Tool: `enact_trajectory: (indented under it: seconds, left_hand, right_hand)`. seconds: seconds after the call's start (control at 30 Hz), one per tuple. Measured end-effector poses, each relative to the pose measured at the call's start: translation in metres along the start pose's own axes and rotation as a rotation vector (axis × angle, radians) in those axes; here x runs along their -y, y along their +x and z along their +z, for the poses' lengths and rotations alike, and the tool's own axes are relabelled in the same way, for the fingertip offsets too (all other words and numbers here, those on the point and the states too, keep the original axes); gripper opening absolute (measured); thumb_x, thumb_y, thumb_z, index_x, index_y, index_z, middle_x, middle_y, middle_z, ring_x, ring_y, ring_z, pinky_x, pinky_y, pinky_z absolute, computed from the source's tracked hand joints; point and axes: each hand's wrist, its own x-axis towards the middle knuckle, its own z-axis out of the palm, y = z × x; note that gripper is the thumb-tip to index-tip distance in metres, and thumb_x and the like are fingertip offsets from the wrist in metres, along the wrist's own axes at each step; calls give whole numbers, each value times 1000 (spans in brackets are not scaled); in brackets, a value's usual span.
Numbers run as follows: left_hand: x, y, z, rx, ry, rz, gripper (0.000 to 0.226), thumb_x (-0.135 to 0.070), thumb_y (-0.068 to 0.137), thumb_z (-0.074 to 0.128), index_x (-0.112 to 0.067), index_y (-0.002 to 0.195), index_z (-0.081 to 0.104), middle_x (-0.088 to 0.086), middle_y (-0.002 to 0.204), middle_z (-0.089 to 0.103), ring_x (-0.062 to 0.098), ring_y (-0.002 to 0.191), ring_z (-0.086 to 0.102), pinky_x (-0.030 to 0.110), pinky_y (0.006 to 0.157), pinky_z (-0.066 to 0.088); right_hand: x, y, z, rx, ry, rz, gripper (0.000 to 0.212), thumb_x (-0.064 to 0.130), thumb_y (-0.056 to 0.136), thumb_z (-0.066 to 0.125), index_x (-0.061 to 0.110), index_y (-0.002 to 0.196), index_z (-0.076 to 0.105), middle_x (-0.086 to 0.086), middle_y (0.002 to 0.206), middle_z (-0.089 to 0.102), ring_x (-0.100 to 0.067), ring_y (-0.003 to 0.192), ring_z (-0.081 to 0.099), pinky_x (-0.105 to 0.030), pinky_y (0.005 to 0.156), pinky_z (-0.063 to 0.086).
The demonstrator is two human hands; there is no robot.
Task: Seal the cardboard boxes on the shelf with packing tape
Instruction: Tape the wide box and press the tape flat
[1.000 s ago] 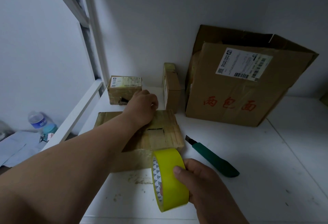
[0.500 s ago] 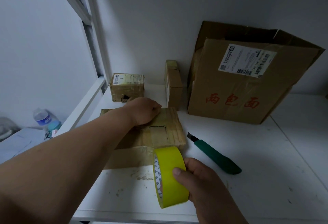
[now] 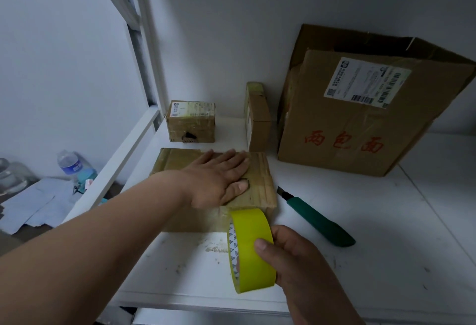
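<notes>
A flat cardboard box [image 3: 260,183] lies on the white shelf [image 3: 386,221] near its front left. My left hand [image 3: 219,180] lies flat on the box's top with straight, spread fingers. My right hand [image 3: 296,260] grips a roll of yellow packing tape [image 3: 251,247] just in front of the box's near right corner, thumb on the roll's outer face. The roll stands on edge above the shelf.
A green utility knife [image 3: 319,221] lies right of the flat box. A small labelled box [image 3: 190,123], a narrow upright box [image 3: 257,116] and a large box with red characters [image 3: 360,118] stand at the back. A water bottle [image 3: 68,162] and papers lie lower left, beyond the shelf rail.
My left hand went from curled at the box's far edge to flat with spread fingers on the box top. The tape roll stayed in my right hand.
</notes>
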Motion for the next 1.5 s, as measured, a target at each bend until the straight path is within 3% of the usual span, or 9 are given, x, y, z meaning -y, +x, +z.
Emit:
enact_trajectory:
  seconds: [0.1, 0.33, 0.6, 0.7, 0.83, 0.93, 1.03, 1.3, 1.5]
  left_hand:
    - [1, -13, 4, -148, 2, 98, 68, -61, 96, 1, -31, 156, -2, -12, 163, -10, 9, 149, -15, 38, 122, -11]
    - [-2, -18, -6, 121, -153, 154, 72, -40, 86, 10, -27, 156, 3, -8, 164, -8, 3, 147, -13, 29, 116, -14]
    - [0, -37, 8, 26, -144, 200, 70, -35, 87, 15, -28, 156, 4, -14, 162, -7, 2, 148, -13, 30, 120, -15]
    - [0, -32, 0, 41, -241, 189, 70, -35, 86, 16, -28, 156, 12, -16, 161, 1, -4, 145, -6, 28, 121, -11]
    - [1, -40, 0, -195, -467, 73, 59, -46, 96, 23, -29, 153, 26, -19, 158, 16, -10, 140, 9, 18, 118, 0]
    - [-5, -43, 11, -192, -164, -27, 73, -68, 95, 15, -29, 157, 9, -11, 164, 1, 3, 149, -6, 36, 123, -5]
    - [-12, -42, 20, -130, 14, -66, 89, -75, 83, -1, -26, 157, -5, -7, 164, -12, 8, 149, -17, 41, 123, -9]
    - [1, -40, 15, -1, 37, -51, 79, -66, 95, 10, -21, 155, -16, -5, 162, -23, 9, 147, -24, 36, 121, -14]
    - [2, -40, 16, -69, 52, -2, 76, -63, 95, 4, -21, 156, -12, -3, 163, -16, 10, 148, -20, 32, 120, -14]
  right_hand:
    - [0, -1, 3, -5, 20, -24, 49, 60, 56, 67, 28, 93, 72, -22, 96, 69, -36, 82, 63, -63, 88, 48]
    - [-3, -3, 8, -31, 65, -44, 48, 57, 55, 68, 28, 92, 73, -19, 94, 72, -43, 88, 67, -62, 88, 49]
    - [-10, -6, 9, 22, -35, -38, 48, 57, 58, 66, 32, 99, 70, -11, 95, 74, -36, 94, 68, -59, 92, 50]
    - [-1, -11, 4, 9, -86, -6, 36, 44, 56, 67, 33, 89, 72, -2, 84, 76, -27, 83, 70, -46, 83, 56]
    - [21, -1, -9, -302, -190, -114, 6, 25, 87, 70, 20, 86, 68, 7, 82, 68, -12, 82, 62, -21, 68, 45]
    - [29, 32, -11, -416, -364, -200, 35, 33, 88, 68, 23, 121, 60, 5, 123, 56, -14, 114, 55, -28, 92, 45]
    - [30, 64, -2, -218, -429, -128, 74, 43, 85, 71, 31, 149, 35, 6, 149, 36, -16, 135, 41, -39, 113, 37]
    - [20, 92, -7, -21, -140, 31, 104, 36, 70, 77, 46, 152, 13, 1, 153, 40, -24, 134, 47, -49, 112, 39]
    - [33, 103, -5, -88, -357, 30, 85, 42, 84, 64, 33, 155, 19, -2, 154, 39, -24, 135, 45, -45, 112, 39]
